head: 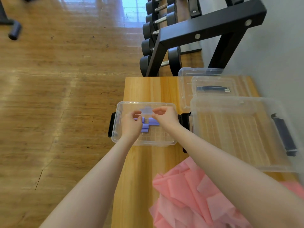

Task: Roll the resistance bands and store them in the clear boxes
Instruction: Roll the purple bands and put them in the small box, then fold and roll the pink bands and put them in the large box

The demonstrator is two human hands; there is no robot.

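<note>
A small clear box [166, 142] with black side latches sits on the wooden bench. Several rolled purple bands [145, 128] lie inside it. Both hands hover over the box. My left hand [131, 124] and my right hand [165, 117] each pinch an end of a blurred purple band [146, 111] held between them above the box. A pile of loose pink bands [189, 199] lies on the bench near me, partly under my right forearm.
To the right lies a large clear lid or box [235, 134] with a dark latch; behind it stand two more clear boxes [213, 83]. A black dumbbell rack [205, 30] stands beyond the bench [139, 89]. Wooden floor spreads to the left.
</note>
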